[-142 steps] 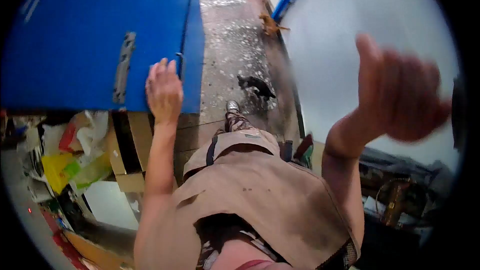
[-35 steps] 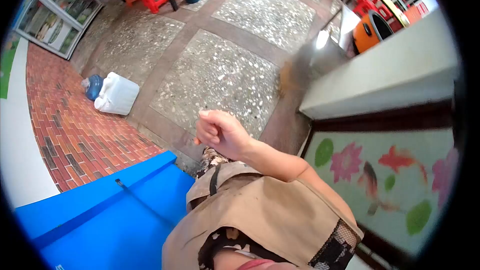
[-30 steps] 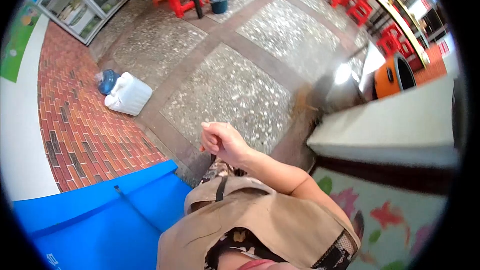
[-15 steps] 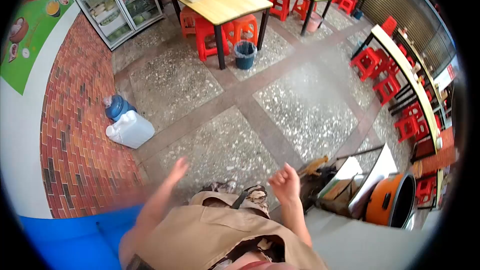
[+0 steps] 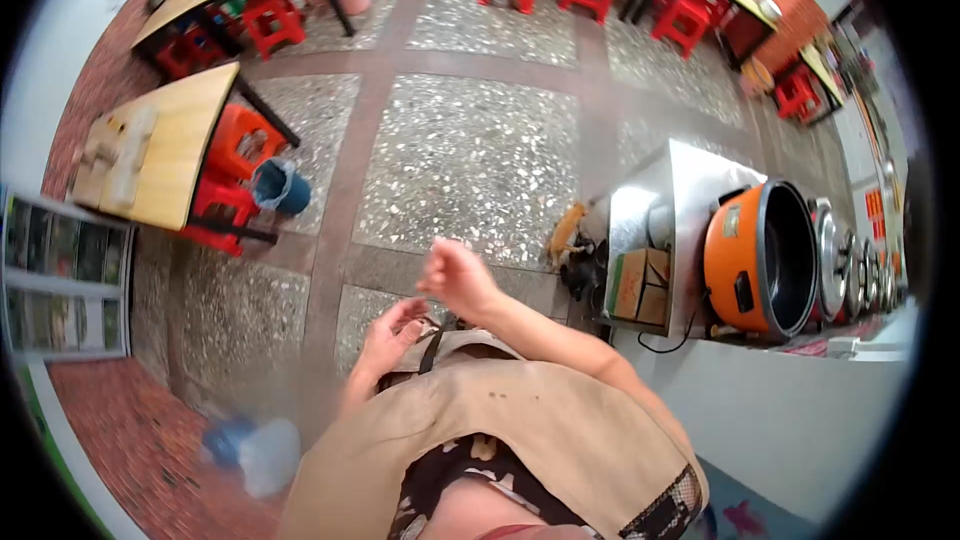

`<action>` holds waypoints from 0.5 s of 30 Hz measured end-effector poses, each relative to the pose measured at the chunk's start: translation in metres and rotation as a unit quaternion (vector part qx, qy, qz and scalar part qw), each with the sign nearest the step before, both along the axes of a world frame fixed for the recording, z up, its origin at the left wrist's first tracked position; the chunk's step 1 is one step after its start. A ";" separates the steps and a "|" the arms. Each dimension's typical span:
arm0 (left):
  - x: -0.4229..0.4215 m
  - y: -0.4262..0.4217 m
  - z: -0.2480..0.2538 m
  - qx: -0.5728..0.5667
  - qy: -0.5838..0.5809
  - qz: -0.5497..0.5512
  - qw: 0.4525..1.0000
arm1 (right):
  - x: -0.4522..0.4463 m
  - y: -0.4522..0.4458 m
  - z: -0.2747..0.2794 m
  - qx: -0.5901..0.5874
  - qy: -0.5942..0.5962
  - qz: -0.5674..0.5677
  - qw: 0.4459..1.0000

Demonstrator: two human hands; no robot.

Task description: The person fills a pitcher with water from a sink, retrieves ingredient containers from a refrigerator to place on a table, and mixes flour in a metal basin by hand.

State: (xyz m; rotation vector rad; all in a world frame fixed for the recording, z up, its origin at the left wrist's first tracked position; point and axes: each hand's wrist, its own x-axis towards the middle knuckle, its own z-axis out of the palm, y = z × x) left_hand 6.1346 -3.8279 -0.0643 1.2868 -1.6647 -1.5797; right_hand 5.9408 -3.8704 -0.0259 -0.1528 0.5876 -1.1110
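Observation:
My right hand [image 5: 458, 278] hovers in front of my body, its fingers loosely bent and slightly blurred; I see nothing in it. Just below and to its left is my left hand [image 5: 392, 338], fingers partly stretched, also without any visible object. The two hands are close to each other, but I cannot tell whether they touch. Beneath them is the tan apron [image 5: 480, 390] I wear, over a dark patterned garment. The speckled stone floor [image 5: 470, 160] stretches out beyond my hands.
To the right, a large orange pot [image 5: 735, 260] stands beside a metal stand [image 5: 690, 175] with a cardboard box [image 5: 640, 285]. An orange cat [image 5: 567, 230] and a dark animal [image 5: 580, 275] are near it. Left are a table [image 5: 180, 150], a bin [image 5: 282, 187] and a fridge [image 5: 65, 280].
My view has swung to the right, bringing the pot and stand nearer the middle. My hands, wide apart before, have come together in front of the apron.

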 end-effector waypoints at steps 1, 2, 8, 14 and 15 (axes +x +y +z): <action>-0.007 -0.024 -0.003 0.063 0.057 -0.046 0.995 | 0.008 -0.023 0.006 0.005 0.038 0.009 0.999; -0.013 -0.046 -0.006 0.127 0.113 -0.090 0.981 | 0.019 -0.041 0.007 -0.082 0.108 -0.003 0.991; -0.041 -0.224 -0.028 -0.032 0.053 -0.106 0.992 | -0.002 -0.193 0.003 -0.209 0.167 0.002 0.964; -0.116 -0.380 0.018 -0.033 0.073 -0.305 0.949 | -0.056 -0.297 0.001 -0.199 0.236 -0.180 0.934; -0.138 -0.403 0.024 -0.059 0.049 -0.349 0.934 | -0.078 -0.312 0.008 -0.179 0.241 -0.202 0.932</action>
